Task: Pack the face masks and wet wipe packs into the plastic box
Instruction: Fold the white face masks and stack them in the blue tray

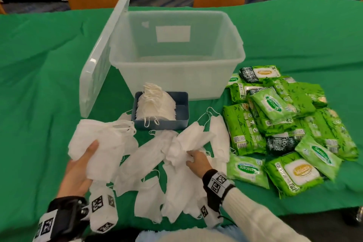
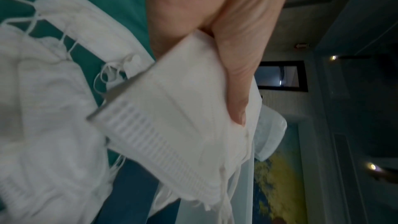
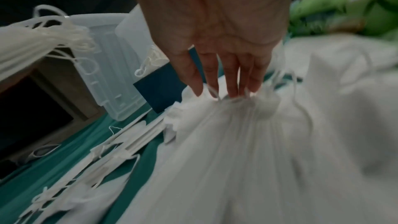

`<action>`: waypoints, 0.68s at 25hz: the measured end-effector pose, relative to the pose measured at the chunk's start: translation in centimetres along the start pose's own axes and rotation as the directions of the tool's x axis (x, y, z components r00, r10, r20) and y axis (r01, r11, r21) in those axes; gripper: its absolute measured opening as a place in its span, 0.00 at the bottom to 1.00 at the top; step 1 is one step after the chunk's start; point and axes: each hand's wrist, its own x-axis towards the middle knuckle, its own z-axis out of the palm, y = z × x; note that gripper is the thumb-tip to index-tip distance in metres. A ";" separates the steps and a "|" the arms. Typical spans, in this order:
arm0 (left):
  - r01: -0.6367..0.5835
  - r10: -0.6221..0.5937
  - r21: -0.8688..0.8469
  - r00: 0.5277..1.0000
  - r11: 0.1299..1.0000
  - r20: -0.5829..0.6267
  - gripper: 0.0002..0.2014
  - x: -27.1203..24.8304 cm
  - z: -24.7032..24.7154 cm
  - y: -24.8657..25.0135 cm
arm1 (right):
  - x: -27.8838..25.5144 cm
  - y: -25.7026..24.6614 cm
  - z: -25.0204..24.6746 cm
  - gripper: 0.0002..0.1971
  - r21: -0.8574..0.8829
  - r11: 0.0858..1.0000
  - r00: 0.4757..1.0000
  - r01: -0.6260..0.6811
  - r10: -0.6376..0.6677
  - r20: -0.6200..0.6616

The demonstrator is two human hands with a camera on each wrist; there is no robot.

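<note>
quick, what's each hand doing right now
Left hand: grips a stack of face masks.
Right hand: fingers reach into the loose masks on the table; a grip cannot be told.

The left hand (image 1: 78, 167) hides its fingers beneath the stack of masks (image 1: 98, 143). Blur smears the right wrist view, so the right hand's (image 3: 215, 40) grip on the loose masks (image 3: 237, 142) stays unclear.
</note>
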 end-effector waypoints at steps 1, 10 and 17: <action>0.011 -0.011 0.008 1.000 1.000 0.015 0.14 0.0 0.9 -0.1 | -0.8 -0.2 -0.5 0.22 -0.050 0.999 0.999 0.018 -0.019 -0.033; -0.043 -0.036 0.226 0.942 0.973 0.334 0.18 -1.7 9.4 -1.8 | -5.4 -12.1 -9.8 0.56 0.193 0.810 0.832 0.554 -0.535 -0.145; -0.184 0.055 0.310 0.922 0.933 0.383 0.11 -1.4 9.9 0.4 | -2.2 -11.2 -13.9 0.28 0.217 0.868 0.878 0.446 -0.471 0.079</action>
